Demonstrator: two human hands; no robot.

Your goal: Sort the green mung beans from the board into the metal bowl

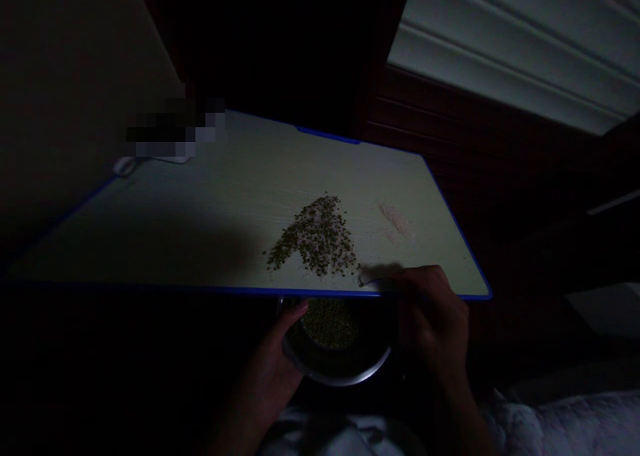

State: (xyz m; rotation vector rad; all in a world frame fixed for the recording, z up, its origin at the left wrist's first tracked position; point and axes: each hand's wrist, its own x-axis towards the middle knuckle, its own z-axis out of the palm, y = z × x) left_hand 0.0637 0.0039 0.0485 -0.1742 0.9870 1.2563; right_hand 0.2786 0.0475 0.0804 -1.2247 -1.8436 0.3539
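A metal bowl (pixel 353 378) with small green beans (pixel 331 324) in it is tucked under the near edge of a pale board (pixel 240 169) with a blue rim. My left hand (pixel 280 356) grips the bowl's left side, thumb over the rim. On the board a loose patch of green beans (pixel 320 236) lies spread near that edge. My right hand (pixel 430 309) is closed at the near edge, right of the patch, around a thin slim object (pixel 375 282) whose kind I cannot make out. Its tip touches the board by the stray beans.
A small pale pinkish heap of grains (pixel 395 219) lies on the board's right part. At the far left corner stands a blurred-out item with a white strap or cable (pixel 125 166). Quilted fabric (pixel 565 423) is at lower right. The room is very dark.
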